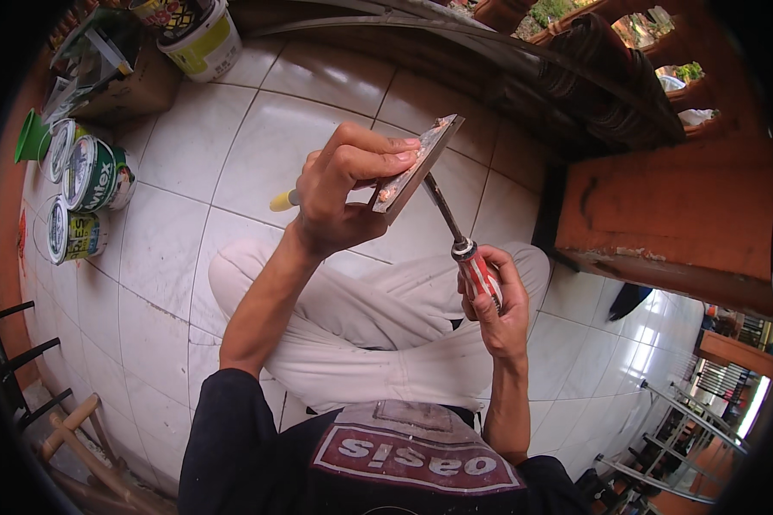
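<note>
My left hand (345, 190) grips a putty scraper by its blade end; the flat metal blade (419, 163) is crusted with dried filler and its yellow handle tip (281, 202) sticks out to the left. My right hand (494, 300) is closed around the red and white handle of a screwdriver (477, 269). The dark shaft of the screwdriver (442, 206) runs up to the underside of the blade. Both hands are held above my crossed legs in pale trousers (378, 318).
Several paint cans (90, 176) lie along the left wall on the white tiled floor (232, 146), with a white bucket (204, 41) and a cardboard box (116, 73) behind them. A dark wooden bench (575, 94) stands at the back right. Wooden chair legs (73, 433) sit lower left.
</note>
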Demonstrator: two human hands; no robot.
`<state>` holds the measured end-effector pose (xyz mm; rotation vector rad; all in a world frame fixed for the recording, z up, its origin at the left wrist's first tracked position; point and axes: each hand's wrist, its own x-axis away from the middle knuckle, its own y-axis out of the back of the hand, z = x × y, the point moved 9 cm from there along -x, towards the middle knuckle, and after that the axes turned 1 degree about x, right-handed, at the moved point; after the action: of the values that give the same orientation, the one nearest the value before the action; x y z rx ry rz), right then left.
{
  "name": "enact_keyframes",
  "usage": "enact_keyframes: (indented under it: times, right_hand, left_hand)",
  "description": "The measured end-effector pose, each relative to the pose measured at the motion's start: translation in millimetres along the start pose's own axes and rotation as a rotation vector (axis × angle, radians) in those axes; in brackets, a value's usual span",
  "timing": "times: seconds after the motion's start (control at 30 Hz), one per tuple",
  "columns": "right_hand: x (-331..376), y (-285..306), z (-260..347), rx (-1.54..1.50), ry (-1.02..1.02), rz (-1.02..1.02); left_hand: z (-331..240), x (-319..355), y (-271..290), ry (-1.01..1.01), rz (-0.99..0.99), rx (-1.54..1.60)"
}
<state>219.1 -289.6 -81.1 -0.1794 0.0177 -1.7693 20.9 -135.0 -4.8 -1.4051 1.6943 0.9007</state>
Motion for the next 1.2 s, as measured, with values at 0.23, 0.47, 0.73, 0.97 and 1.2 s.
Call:
enact_keyframes:
  times: [0.23,0.47,0.73,0.97,1.2]
  right_hand:
    - [4.1,5.9,-2.8,-0.088,-0.023,0.003]
    - [2.5,8.5,30.6,0.237,0.239,-0.102]
    - [9.8,-2.2,49.2,0.410,0.123,-0.149]
    - [3.7,-35.1,81.1,0.923,0.421,-0.227]
    - [-2.2,-27.5,55.8,0.604,0.011,-0.177]
  left_hand:
    - [-3.7,-4.7,2.6,0.017,0.025,0.033]
    - [9.4,-2.3,-3.1,0.145,0.039,0.149]
    - [32.8,6.5,-4.9,0.342,0.009,0.256]
    - [51.2,15.0,-15.1,0.501,0.065,0.363]
    - [54.1,16.0,-17.5,0.451,0.124,0.302]
